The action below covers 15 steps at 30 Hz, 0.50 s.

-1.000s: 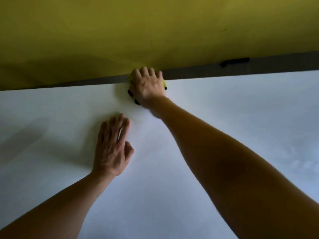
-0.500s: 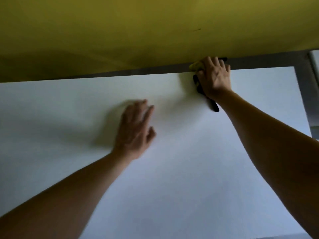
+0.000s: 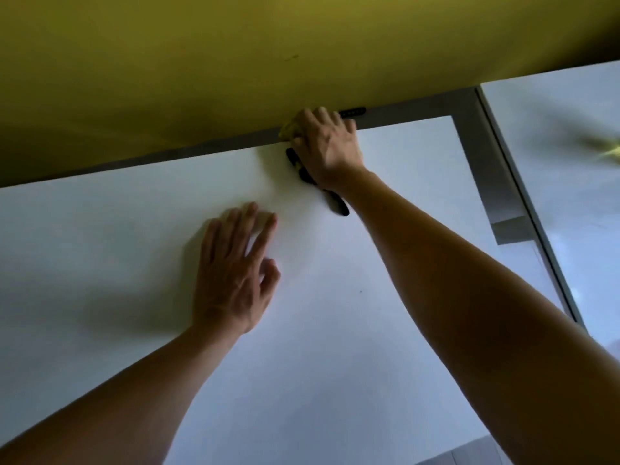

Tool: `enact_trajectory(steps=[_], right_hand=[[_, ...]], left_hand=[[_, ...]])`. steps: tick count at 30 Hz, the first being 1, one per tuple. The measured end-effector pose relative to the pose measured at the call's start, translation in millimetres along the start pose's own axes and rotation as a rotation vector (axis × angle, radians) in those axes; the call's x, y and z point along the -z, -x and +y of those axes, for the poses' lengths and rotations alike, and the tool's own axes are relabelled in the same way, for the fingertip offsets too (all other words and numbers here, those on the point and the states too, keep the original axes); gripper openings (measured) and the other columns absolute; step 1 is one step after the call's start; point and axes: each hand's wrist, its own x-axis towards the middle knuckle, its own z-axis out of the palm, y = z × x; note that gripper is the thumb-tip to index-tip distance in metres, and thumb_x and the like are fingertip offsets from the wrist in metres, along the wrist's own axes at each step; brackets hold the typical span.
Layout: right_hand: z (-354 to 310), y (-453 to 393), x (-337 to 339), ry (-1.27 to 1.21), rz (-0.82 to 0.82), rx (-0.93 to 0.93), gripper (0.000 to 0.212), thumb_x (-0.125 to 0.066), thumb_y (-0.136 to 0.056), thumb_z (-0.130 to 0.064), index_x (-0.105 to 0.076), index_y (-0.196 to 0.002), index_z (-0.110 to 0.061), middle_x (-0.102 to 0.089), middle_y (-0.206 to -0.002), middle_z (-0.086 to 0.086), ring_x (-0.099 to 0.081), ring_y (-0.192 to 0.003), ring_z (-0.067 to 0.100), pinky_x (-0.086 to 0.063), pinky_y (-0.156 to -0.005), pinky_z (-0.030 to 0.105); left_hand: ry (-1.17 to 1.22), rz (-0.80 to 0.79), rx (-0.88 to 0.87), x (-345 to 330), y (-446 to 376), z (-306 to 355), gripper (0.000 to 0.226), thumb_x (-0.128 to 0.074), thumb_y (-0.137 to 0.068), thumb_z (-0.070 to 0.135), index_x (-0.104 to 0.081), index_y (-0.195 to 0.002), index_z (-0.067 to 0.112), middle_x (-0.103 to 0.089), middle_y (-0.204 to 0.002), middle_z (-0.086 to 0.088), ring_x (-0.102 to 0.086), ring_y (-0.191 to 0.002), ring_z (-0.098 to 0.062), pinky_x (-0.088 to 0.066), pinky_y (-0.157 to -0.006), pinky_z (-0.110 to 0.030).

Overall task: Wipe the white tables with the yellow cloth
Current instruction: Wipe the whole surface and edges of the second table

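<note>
The right hand (image 3: 327, 147) is lying palm down at the far edge of the white rectangular table (image 3: 335, 330), toward its far right corner, with its fingers curled over a bunched yellow cloth (image 3: 288, 128) and grasping it. Only a small yellow fold of the cloth is showing, past the fingertips on the left side of the hand, right at the far edge; the rest is hidden beneath the palm. A black strip-like piece (image 3: 337, 204), possibly a trim or strap, is sticking out from under the heel of that hand and lying on the tabletop; what it is cannot be told.

The left hand (image 3: 235, 273) is resting flat on the tabletop, nearer the middle of the table and well apart from the right hand. It is released, with fingers straight and slightly spread, holding nothing.

A grey metal frame strip (image 3: 476, 156) is running along the far edge and down the right edge of the table. Beyond the far edge, a plain yellow wall panel (image 3: 235, 62) is rising. A small black clip-like object (image 3: 352, 112) is sitting on the grey strip just past the right hand's fingertips. To the right, across the grey strip, a 2nd white tabletop (image 3: 570, 196) is lying, with a blurred yellowish smear near the picture's right border.

No brand, label or writing is readable anywhere.
</note>
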Motion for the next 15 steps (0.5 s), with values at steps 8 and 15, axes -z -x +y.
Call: enact_trajectory(steps=[8,15], right_hand=[[131.0,7.2,35.9,0.059,0.113,-0.370,0.035,-0.038,-0.097,-0.037,-0.055,-0.117,-0.013,-0.054,-0.122,0.015,-0.048,-0.117,0.035,-0.031,-0.102,0.044],[-22.5,10.6,-11.4,-0.022,0.105,-0.097,0.044,-0.046,-0.083,-0.047,-0.061,-0.110,-0.017,-0.060,-0.110,0.011,-0.053,-0.104,0.034,-0.034,-0.089,0.041]], left_hand=[[0.015,0.061,0.008,-1.4,-1.2,2.7,0.067,-0.042,-0.096,0.030,-0.037,-0.162,0.021,-0.029,-0.170,-0.011,-0.028,-0.156,-0.037,-0.019,-0.128,-0.055],[-0.023,0.089,0.015,-1.9,1.2,4.4,0.068,-0.043,-0.096,0.027,-0.036,-0.162,0.018,-0.032,-0.168,-0.015,-0.033,-0.152,-0.041,-0.020,-0.126,-0.057]])
